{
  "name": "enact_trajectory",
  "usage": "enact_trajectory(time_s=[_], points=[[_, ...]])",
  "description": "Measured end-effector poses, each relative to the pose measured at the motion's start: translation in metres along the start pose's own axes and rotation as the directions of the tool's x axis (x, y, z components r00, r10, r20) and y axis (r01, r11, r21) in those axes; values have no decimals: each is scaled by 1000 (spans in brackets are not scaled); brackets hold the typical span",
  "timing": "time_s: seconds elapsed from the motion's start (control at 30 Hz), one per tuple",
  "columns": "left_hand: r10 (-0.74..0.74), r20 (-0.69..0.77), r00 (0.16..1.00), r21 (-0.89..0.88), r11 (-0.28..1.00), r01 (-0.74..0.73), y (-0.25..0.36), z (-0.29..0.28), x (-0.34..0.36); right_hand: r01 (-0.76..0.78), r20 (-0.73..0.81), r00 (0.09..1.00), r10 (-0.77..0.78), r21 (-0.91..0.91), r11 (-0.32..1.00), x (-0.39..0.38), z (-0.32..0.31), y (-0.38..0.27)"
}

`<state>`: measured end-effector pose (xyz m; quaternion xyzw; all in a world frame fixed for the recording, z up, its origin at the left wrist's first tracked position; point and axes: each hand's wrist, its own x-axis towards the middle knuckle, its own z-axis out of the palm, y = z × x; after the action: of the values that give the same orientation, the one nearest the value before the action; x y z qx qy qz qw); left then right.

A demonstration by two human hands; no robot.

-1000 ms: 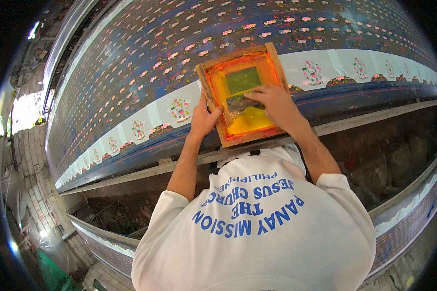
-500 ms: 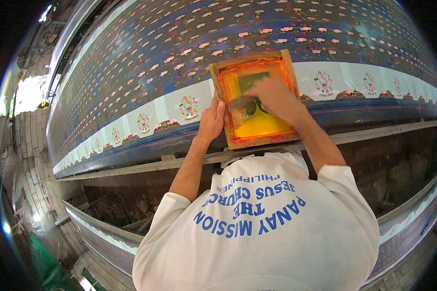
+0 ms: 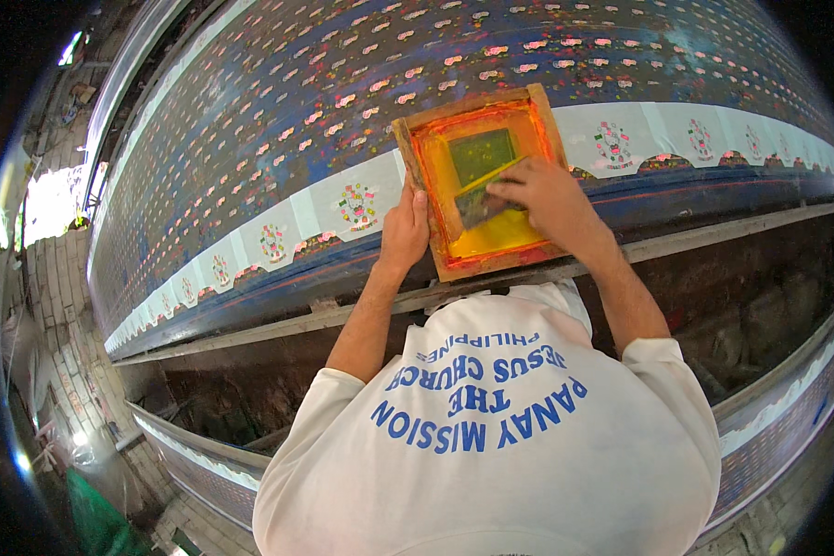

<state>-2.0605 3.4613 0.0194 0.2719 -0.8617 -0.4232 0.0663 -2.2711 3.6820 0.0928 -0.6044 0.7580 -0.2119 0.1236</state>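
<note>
A wooden screen-printing frame (image 3: 554, 132) rests on the long table, its mesh (image 3: 519, 233) smeared with yellow and orange ink. Along the frame's left side my left hand (image 3: 404, 230) grips the wood, thumb on top and the other fingers mostly hidden. Inside the frame, my right hand (image 3: 558, 200) pinches a squeegee (image 3: 480, 204) that lies slantwise over the mesh, with a yellow ink line along its far edge. Beyond it shows a dark square patch (image 3: 482, 156) in the mesh. Yellow ink is pooled on the near side.
White printed pieces (image 3: 612, 141) with small colourful emblems lie in a row along the near part of the table (image 3: 704, 199), left and right of the frame. Farther back the dark surface carries many small prints. A ledge (image 3: 713, 232) runs along the near edge, above a dark gap.
My right hand has moved right and slightly nearer, and the squeegee has turned to a steeper slant. More of the dark square now shows. My left hand stays on the frame.
</note>
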Motion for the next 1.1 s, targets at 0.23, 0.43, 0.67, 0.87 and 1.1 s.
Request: enact_trajectory(time_s=[0.23,0.43,0.67,0.87,1.1], points=[[5,9,1000,-43,999,-4,3,-4,1,-50,-169,985,42,-45,998,60,-7,43],[21,-7,1000,-25,999,-21,0,-4,2,-238,68,969,239,-25,971,26,-15,-2],[10,-3,1000,72,997,-10,2,-4,-1,-291,-47,956,290,-7,957,-52,20,-52],[24,33,999,70,997,-26,0,-5,3,-340,-102,934,341,26,940,-57,23,-61],[-136,59,989,170,978,124,22,-9,9,-276,-123,953,276,19,961,-57,21,-55]])
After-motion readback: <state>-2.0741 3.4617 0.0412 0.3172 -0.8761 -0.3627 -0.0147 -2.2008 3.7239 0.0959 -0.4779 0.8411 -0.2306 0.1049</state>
